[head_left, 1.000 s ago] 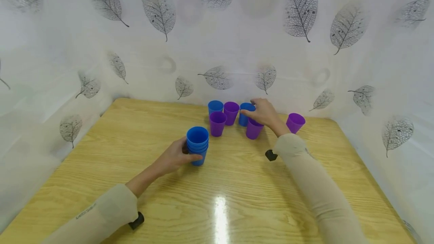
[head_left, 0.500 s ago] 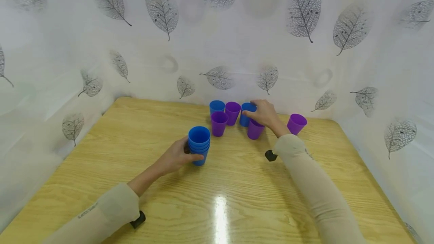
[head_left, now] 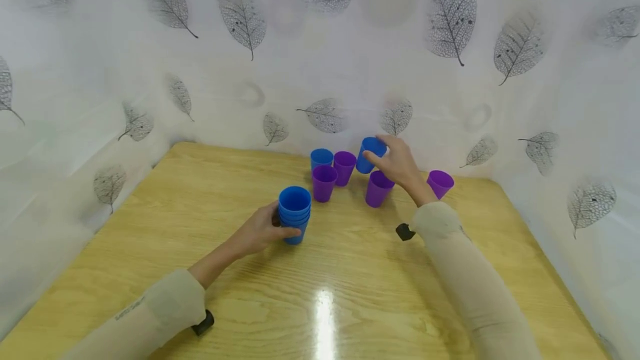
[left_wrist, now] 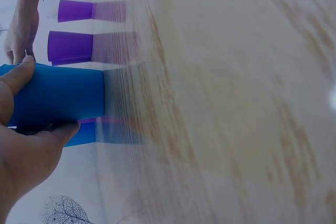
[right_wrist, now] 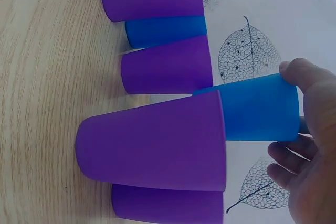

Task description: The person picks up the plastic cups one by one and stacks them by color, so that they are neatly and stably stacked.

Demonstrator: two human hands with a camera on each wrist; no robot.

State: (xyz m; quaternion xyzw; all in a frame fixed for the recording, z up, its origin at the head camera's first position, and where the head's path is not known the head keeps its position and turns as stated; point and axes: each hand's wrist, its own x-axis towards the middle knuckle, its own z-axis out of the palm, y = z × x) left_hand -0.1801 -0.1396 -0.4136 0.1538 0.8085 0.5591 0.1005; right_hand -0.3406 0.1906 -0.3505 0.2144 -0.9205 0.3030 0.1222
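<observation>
My left hand [head_left: 260,230] grips a stack of several nested blue cups [head_left: 294,216] standing on the table. In the left wrist view the thumb and a finger wrap the blue stack [left_wrist: 63,93]. Farther back on the right, my right hand [head_left: 397,163] holds a single blue cup [head_left: 369,155] near its rim, lifted behind a purple cup [head_left: 378,190]. From the right wrist the raised blue cup [right_wrist: 260,108] shows partly hidden by the large purple cup [right_wrist: 152,142], with the thumb on its rim and fingers on the other side.
Left of the raised cup stand a blue cup [head_left: 321,158] and two purple cups, one in front [head_left: 324,183] and one behind [head_left: 344,168]. Another purple cup [head_left: 440,184] is beyond the right forearm. A leaf-patterned curtain [head_left: 280,71] borders the wooden table [head_left: 225,182].
My right hand has raised the blue cup off the table, up behind the purple cup. The left hand and its stack keep their place; the view has shifted slightly.
</observation>
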